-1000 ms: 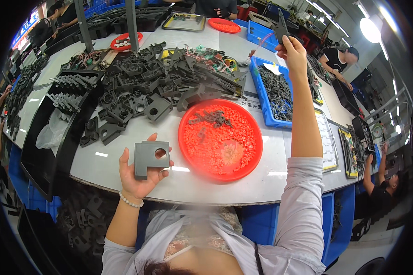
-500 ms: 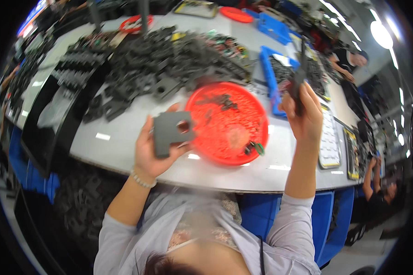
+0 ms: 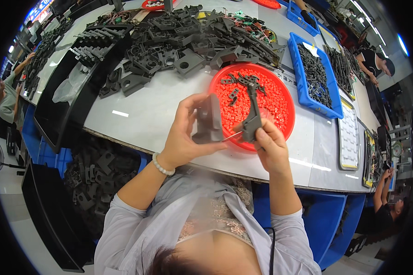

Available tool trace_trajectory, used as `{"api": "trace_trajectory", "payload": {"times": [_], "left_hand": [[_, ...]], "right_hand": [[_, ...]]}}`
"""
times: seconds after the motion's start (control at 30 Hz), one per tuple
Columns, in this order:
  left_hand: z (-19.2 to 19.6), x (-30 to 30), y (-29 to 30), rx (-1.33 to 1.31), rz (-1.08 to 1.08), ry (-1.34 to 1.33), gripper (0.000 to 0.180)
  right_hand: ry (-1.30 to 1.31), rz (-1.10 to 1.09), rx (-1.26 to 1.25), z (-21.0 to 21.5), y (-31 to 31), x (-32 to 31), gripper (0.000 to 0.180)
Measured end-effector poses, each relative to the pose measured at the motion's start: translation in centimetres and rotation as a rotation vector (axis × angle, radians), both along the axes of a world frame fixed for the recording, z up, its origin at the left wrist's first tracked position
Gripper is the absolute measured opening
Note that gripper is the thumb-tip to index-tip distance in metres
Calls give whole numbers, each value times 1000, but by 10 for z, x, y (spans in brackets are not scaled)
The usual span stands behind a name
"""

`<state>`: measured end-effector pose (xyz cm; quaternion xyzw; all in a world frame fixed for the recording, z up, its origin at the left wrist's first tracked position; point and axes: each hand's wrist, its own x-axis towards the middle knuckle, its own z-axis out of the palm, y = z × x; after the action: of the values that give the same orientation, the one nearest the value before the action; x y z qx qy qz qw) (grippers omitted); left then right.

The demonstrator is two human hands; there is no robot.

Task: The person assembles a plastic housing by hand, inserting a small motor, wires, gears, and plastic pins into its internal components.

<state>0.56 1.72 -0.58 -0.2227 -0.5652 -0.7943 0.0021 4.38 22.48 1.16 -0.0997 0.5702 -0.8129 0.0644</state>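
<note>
My left hand (image 3: 181, 137) is wrapped round a dark grey plastic housing (image 3: 210, 120), turned edge-on and slightly blurred. Between the thumb and fingers of my right hand (image 3: 274, 146) is a long dark grey plastic arm piece (image 3: 252, 114), tilted upward. A thin metal pin (image 3: 233, 136) shows between this piece and the housing; which one it belongs to, I cannot tell. Both parts are held close together above the near left side of a round red tray (image 3: 292, 110). Many small red plastic pieces (image 3: 275, 98) fill the tray, with several small black clips (image 3: 234, 95) on top.
A heap of dark grey plastic parts (image 3: 170, 43) covers the far table. On the left stands a black bin (image 3: 48, 117); on the right, a blue tray (image 3: 336, 103) of small black parts. More grey parts (image 3: 96, 178) lie below the table. Other people work at right and left.
My right hand has come down and left with the arm piece, toward the housing. My left hand has moved right and turned the housing edge-on. The whole view has shifted slightly.
</note>
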Motion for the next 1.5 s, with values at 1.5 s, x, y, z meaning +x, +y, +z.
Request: {"api": "trace_trajectory", "payload": {"times": [1.5], "left_hand": [[15,0,-20,-172,-206,-139,85]], "right_hand": [[414,-68,956,62,-34,-8,13]]}}
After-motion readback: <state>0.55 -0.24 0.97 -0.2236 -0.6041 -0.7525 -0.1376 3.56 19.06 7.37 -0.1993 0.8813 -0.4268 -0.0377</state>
